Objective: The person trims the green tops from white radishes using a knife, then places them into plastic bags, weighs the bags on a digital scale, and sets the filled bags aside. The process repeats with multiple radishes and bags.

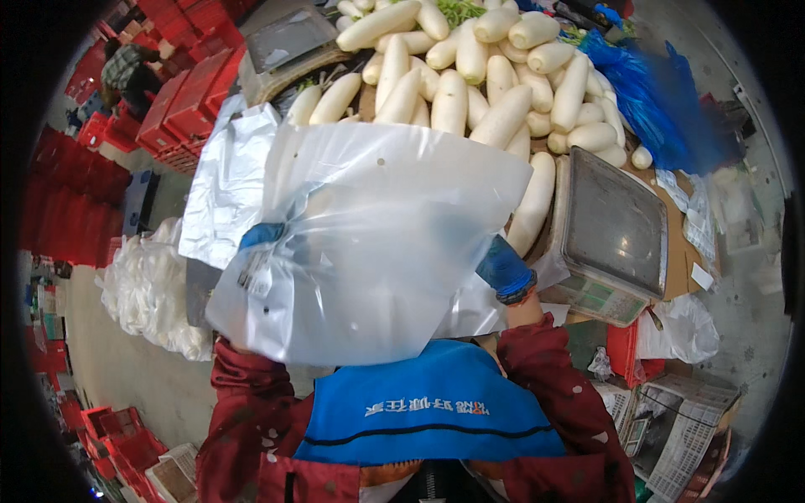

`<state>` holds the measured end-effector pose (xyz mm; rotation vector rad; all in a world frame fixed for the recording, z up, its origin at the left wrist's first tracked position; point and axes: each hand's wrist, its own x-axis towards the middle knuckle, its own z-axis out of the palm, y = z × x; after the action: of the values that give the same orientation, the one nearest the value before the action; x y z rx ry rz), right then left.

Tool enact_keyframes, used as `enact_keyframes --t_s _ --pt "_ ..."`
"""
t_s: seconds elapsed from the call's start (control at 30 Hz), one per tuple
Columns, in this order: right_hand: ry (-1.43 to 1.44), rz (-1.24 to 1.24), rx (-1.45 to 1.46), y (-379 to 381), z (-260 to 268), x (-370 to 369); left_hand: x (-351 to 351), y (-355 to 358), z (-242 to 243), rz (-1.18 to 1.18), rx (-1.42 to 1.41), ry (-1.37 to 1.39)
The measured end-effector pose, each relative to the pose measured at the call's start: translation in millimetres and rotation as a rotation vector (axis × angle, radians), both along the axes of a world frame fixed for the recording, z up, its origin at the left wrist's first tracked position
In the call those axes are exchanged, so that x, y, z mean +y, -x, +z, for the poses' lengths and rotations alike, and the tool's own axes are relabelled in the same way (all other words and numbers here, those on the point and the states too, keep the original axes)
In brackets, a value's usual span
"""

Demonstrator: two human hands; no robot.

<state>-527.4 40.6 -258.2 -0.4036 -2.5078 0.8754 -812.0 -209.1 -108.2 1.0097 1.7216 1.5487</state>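
A large clear plastic bag point(377, 251) with small punched holes spreads across the middle, in front of my chest. My left hand point(261, 235), in a blue glove, grips the bag at its left side and gathers the film into creases; most of that hand is hidden by plastic. On the right, my blue-gloved right hand point(505, 267) reaches behind or into the bag. Its fingers are only a blurred blue shape through the film, so their grip is unclear. Just beyond the bag lies a heap of white daikon radishes point(449, 104).
A weighing scale point(616, 220) stands right of the bag, and another scale point(286, 47) at back left. Silvery plastic sheets point(229, 182) lie left, above bundled bags point(148, 289). Blue plastic point(654, 100) edges the heap. Red crates point(188, 94) stack near another person point(129, 72).
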Motion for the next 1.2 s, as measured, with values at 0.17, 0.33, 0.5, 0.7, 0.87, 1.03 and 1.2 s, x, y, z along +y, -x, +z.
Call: enact_keyframes --t_s 0.17,0.33,0.5,0.7,0.87,1.03,1.2 --pt "0.715 0.301 0.036 18 35 -3 -24 12 -48 0.083 0.08 -0.004" --pt "1.318 0.042 -0.197 40 54 -24 -5 75 -77 -0.073 -0.644 0.467" --pt "1.24 -0.239 -0.291 45 43 -34 -5 82 -74 0.152 0.048 0.486" --pt "1.297 -0.036 -0.162 55 36 -64 54 -50 -60 -0.311 0.256 0.252" --pt "0.766 -0.031 0.021 35 23 -48 76 -72 -86 -0.221 0.178 0.121" --pt "1.613 -0.595 1.148 -20 43 25 27 47 -78 0.394 -0.025 0.128" --pt "1.107 -0.71 0.654 11 109 11 26 35 -35 0.108 0.861 0.373"
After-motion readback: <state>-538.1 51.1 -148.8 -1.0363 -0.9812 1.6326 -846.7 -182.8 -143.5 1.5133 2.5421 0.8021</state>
